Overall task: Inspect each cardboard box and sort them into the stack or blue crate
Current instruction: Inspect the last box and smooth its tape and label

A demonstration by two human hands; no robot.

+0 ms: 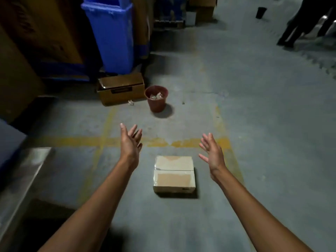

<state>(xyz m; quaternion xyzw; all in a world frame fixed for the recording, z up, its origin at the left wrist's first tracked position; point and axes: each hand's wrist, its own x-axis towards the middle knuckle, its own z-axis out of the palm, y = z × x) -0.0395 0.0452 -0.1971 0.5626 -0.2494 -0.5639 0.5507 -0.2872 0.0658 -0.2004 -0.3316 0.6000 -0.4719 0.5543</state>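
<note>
- Hovering above the floor (254, 124), the left hand (131, 140) and the right hand (212, 153) were both open, with fingers straight and spread and palms turned toward each other. They held nothing.
- Between the two forearms, nearer the camera than the hands, a small cardboard box (174, 174) lay flat on the floor. Neither hand touched it. Its top was glossy with tape, and a seam ran across the middle.
- Worn yellow lines (72, 141) crossed the grey floor beneath and beside the hands.
- Farther ahead a reddish-brown bucket (156, 101) stood upright with crumpled scraps inside.
- Just to the bucket's left a larger cardboard box (121, 89) sat on the floor.
- Behind that larger box the blue crate (113, 37) stood tall, beside big brown cartons (36, 33) on the left.
- A shiny metal surface (23, 175) showed at the lower left edge.
- Another person's dark-clothed legs (300, 24) stood at the far upper right, with a small black container (261, 12) on the floor near them.
</note>
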